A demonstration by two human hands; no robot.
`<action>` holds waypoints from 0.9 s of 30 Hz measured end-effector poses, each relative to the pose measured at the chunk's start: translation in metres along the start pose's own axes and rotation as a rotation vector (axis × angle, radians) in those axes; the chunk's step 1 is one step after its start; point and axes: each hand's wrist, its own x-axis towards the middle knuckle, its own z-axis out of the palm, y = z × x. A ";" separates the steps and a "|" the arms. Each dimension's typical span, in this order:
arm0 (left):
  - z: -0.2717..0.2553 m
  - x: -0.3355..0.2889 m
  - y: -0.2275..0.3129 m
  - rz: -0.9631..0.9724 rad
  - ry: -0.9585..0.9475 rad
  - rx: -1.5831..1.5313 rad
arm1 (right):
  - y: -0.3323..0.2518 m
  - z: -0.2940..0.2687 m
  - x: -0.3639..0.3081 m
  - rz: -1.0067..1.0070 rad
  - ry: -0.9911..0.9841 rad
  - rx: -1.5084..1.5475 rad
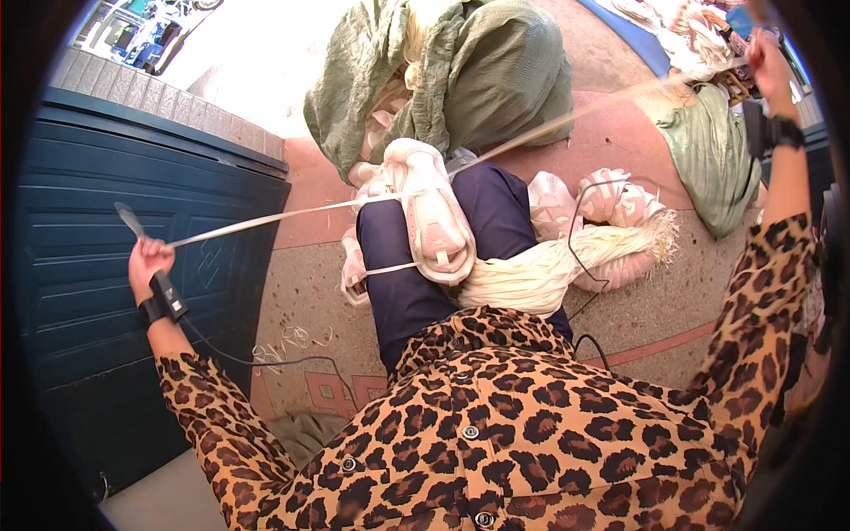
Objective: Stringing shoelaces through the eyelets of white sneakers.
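From where I'm standing, the left hand is closing its fingers tightly around one end of a pale lace, out beside the blue door. A whitish, blurred tip is sticking up past that fist, and I cannot tell whether it is belonging to the lace. The right hand is gripping the other end, raised high near the dark rim, where the blur is hiding the finger positions. Between them the lace is stretching taut across a white-and-pink shoe, which is resting on the person's lap; how the lace is passing through or over it, I'm not able to make out. A second shoe is showing only partly beside the knee, the leg hiding the rest. A cream bundle of laces is lying over the other thigh, partly covering more shoes. Behind, a green sack is bulging, its top being cut off, its contents mostly hiding in the folds
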 end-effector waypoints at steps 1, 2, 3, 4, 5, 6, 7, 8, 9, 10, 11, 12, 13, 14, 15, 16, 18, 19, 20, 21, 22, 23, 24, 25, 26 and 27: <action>-0.030 0.004 0.007 0.021 0.035 -0.004 | 0.035 -0.010 -0.007 0.041 0.053 -0.117; -0.049 0.008 0.012 0.028 0.186 -0.045 | 0.069 -0.009 -0.019 -0.002 -0.063 -0.183; -0.060 0.014 0.008 0.094 0.171 0.012 | 0.100 0.003 -0.037 -0.028 -0.136 -0.344; -0.064 0.018 -0.004 0.118 0.174 0.023 | 0.126 0.021 -0.063 -0.002 -0.325 -0.407; -0.057 0.024 -0.020 0.111 0.160 0.084 | 0.146 0.044 -0.092 -0.050 -0.563 -0.500; -0.045 0.027 -0.045 0.141 0.192 0.112 | 0.169 0.068 -0.132 -0.081 -0.752 -0.390; -0.024 0.031 -0.071 0.069 0.167 0.191 | 0.181 0.093 -0.165 0.006 -0.964 -0.307; -0.002 0.030 -0.101 -0.001 0.012 0.182 | 0.197 0.119 -0.202 0.007 -1.087 -0.311; 0.022 0.025 -0.134 -0.046 -0.130 0.254 | 0.207 0.137 -0.233 0.106 -1.176 -0.313; 0.048 0.016 -0.167 -0.102 -0.322 0.276 | 0.217 0.151 -0.262 0.087 -1.218 -0.299; 0.072 0.006 -0.197 -0.083 -0.395 0.392 | 0.226 0.166 -0.281 -0.105 -1.231 -0.496; 0.092 -0.011 -0.226 -0.031 -0.510 0.480 | 0.233 0.176 -0.294 -0.326 -1.267 -0.643; 0.108 -0.027 -0.249 -0.098 -0.611 0.547 | 0.238 0.182 -0.303 -0.382 -1.237 -0.710; 0.121 -0.043 -0.270 -0.212 -0.626 0.535 | 0.243 0.185 -0.309 -0.393 -1.207 -0.855; 0.132 -0.056 -0.286 -0.282 -0.770 0.439 | 0.247 0.188 -0.313 -0.402 -1.182 -0.924; 0.141 -0.063 -0.298 -0.257 -0.753 0.648 | 0.248 0.190 -0.313 -0.437 -1.187 -0.861; 0.150 -0.071 -0.311 -0.013 -0.744 0.997 | 0.249 0.193 -0.314 -0.457 -1.149 -0.929; 0.153 -0.070 -0.312 -0.025 -0.715 1.027 | 0.249 0.195 -0.315 -0.452 -1.144 -0.933; 0.154 -0.070 -0.313 0.287 -0.747 1.116 | 0.247 0.197 -0.316 -0.466 -1.152 -0.971; 0.154 -0.070 -0.312 0.607 -0.767 1.190 | 0.246 0.199 -0.317 -0.482 -1.158 -1.007; 0.153 -0.069 -0.312 0.608 -0.765 1.191 | 0.244 0.201 -0.318 -0.503 -1.151 -1.048; 0.151 -0.072 -0.311 0.476 -0.724 1.153 | 0.242 0.204 -0.320 -0.498 -1.163 -1.043; 0.149 -0.076 -0.310 0.345 -0.682 1.113 | 0.241 0.207 -0.322 -0.624 -1.156 -1.072; 0.146 -0.081 -0.311 0.344 -0.679 1.114 | 0.240 0.209 -0.323 -0.752 -1.134 -1.121; 0.143 -0.087 -0.313 0.153 -0.620 1.031 | 0.240 0.211 -0.325 -0.751 -1.152 -1.094; 0.141 -0.092 -0.315 -0.008 -0.585 0.904 | 0.239 0.213 -0.326 -0.865 -1.153 -1.095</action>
